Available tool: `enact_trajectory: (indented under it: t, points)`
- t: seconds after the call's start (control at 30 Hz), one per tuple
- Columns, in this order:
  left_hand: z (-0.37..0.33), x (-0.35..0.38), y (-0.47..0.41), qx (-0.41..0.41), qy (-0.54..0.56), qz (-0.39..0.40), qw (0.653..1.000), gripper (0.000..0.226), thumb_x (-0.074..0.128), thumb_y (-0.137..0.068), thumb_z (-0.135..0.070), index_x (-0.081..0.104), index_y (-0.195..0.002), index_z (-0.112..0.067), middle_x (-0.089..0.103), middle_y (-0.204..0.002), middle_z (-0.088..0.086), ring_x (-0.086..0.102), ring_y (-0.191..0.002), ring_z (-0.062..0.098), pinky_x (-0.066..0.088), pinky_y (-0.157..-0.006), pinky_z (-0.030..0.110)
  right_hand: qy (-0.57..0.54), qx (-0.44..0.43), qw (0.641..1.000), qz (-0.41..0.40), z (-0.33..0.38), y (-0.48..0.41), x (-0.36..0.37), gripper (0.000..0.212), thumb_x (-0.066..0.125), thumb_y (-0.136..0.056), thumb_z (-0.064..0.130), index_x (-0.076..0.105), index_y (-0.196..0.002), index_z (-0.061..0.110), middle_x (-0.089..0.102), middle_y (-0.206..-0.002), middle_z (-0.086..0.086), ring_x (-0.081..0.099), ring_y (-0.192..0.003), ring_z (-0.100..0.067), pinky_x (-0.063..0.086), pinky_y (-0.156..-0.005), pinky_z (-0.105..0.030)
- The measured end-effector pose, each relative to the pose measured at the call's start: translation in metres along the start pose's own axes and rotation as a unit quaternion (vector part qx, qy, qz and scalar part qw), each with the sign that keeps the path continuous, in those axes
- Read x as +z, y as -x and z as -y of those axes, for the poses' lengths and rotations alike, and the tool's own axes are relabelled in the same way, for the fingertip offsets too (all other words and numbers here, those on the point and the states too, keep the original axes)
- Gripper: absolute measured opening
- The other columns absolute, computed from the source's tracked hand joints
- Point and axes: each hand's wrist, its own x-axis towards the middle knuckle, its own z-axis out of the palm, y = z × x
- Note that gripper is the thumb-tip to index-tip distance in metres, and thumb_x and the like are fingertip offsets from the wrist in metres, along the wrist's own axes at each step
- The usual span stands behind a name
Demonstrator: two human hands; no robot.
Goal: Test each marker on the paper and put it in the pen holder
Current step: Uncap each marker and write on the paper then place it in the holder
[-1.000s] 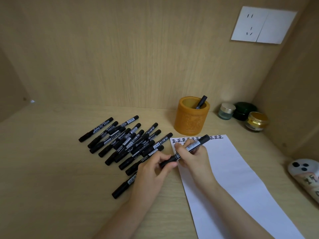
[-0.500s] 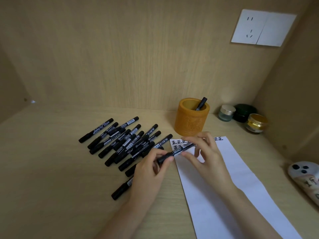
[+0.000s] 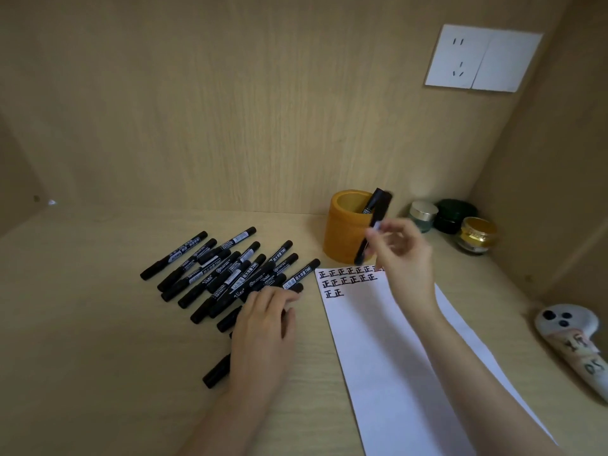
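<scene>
At one o'clock a marker (image 3: 373, 225) is being pinched by the right hand (image 3: 398, 255), needing lifting over the rim of the pen holder (image 3: 342, 235). Loose markers (image 3: 223, 271) are being touched by the relaxed left hand (image 3: 263, 334).

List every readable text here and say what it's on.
"正", repeated in three rows: on the paper.
"700": on labels of the loose markers; their other print is too small to read.
Label of the held marker: blurred.
Tags on the white object: unreadable.
</scene>
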Motion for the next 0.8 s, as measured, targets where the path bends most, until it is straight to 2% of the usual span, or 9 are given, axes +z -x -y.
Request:
enact_trajectory:
  t: [0.07,0.13,0.27,0.37,0.43,0.47,0.63,0.7,0.8]
  points:
    - [0.003,0.004,0.0,0.024,-0.046,-0.003,0.999,0.026,0.074,-0.073,-0.006,0.065,-0.093,-0.021,0.061,-0.091,-0.009,0.055,-0.081,0.011,0.044,-0.068,0.023,-0.017,0.003,0.998,-0.053,0.006,-0.024,0.001,0.015,0.066,-0.09,0.02,0.061,-0.101,0.012,0.068,-0.081,-0.007,0.06,-0.06,-0.005,0.047,-0.059,-0.019]
    - [0.006,0.007,0.0,0.035,-0.075,0.001,0.997,0.029,0.079,-0.067,-0.005,0.067,-0.089,-0.02,0.062,-0.089,-0.007,0.058,-0.078,0.014,0.048,-0.065,0.025,-0.007,-0.003,0.997,-0.083,0.01,-0.045,0.005,0.016,0.065,-0.09,0.021,0.061,-0.103,0.012,0.068,-0.087,-0.002,0.065,-0.068,-0.008,0.047,-0.058,-0.019]
    - [0.011,0.009,0.002,0.025,-0.095,0.003,0.995,0.032,0.081,-0.064,-0.002,0.068,-0.088,-0.019,0.063,-0.091,-0.004,0.058,-0.078,0.016,0.051,-0.062,0.028,0.032,-0.008,0.994,-0.104,0.01,-0.072,0.012,0.015,0.066,-0.089,0.027,0.062,-0.101,0.018,0.067,-0.089,0.004,0.067,-0.083,-0.017,0.056,-0.071,-0.027]
    - [0.014,0.01,0.001,0.024,-0.1,-0.005,0.995,0.035,0.081,-0.061,0.002,0.068,-0.088,-0.018,0.063,-0.091,-0.002,0.058,-0.077,0.018,0.051,-0.061,0.029,0.047,-0.013,0.991,-0.122,0.009,-0.083,0.016,0.014,0.065,-0.09,0.026,0.062,-0.102,0.018,0.063,-0.087,0.008,0.064,-0.081,-0.01,0.052,-0.067,-0.015]
    - [0.014,0.01,0.001,0.028,-0.107,-0.01,0.994,0.036,0.081,-0.06,0.003,0.068,-0.087,-0.017,0.063,-0.09,-0.002,0.058,-0.076,0.018,0.05,-0.06,0.029,0.098,-0.002,0.989,-0.113,0.003,-0.086,0.019,0.019,0.065,-0.09,0.027,0.064,-0.106,0.015,0.059,-0.084,0.014,0.059,-0.076,-0.001,0.047,-0.065,-0.011]
    - [0.014,0.011,0.001,0.032,-0.11,-0.014,0.993,0.036,0.082,-0.059,0.002,0.069,-0.087,-0.017,0.064,-0.089,-0.002,0.059,-0.075,0.019,0.05,-0.059,0.03,0.128,0.005,0.986,-0.103,-0.002,-0.086,0.021,0.021,0.065,-0.09,0.028,0.064,-0.107,0.015,0.059,-0.084,0.014,0.058,-0.076,0.0,0.048,-0.067,-0.013]
    - [0.012,0.012,0.001,0.05,-0.101,-0.021,0.993,0.041,0.085,-0.057,-0.001,0.069,-0.092,-0.016,0.069,-0.083,-0.004,0.063,-0.076,0.02,0.056,-0.059,0.031,0.239,0.023,0.969,-0.049,-0.021,-0.086,0.026,0.033,0.067,-0.087,0.031,0.062,-0.116,0.018,0.071,-0.09,0.007,0.063,-0.097,-0.014,0.053,-0.08,-0.038]
    - [0.012,0.013,0.002,0.058,-0.098,-0.018,0.993,0.04,0.086,-0.056,0.0,0.07,-0.09,-0.016,0.069,-0.081,-0.003,0.064,-0.074,0.02,0.057,-0.058,0.031,0.28,0.01,0.96,-0.027,-0.025,-0.086,0.026,0.033,0.066,-0.088,0.031,0.064,-0.117,0.016,0.072,-0.097,0.001,0.057,-0.11,-0.019,0.051,-0.082,-0.039]
    - [0.011,0.011,0.001,0.063,-0.085,-0.015,0.994,0.038,0.086,-0.057,-0.003,0.069,-0.087,-0.018,0.069,-0.079,-0.006,0.063,-0.071,0.016,0.055,-0.057,0.026,0.305,-0.006,0.952,-0.016,-0.025,-0.084,0.025,0.034,0.064,-0.09,0.028,0.064,-0.119,0.012,0.065,-0.114,-0.005,0.04,-0.121,-0.023,0.039,-0.089,-0.034]
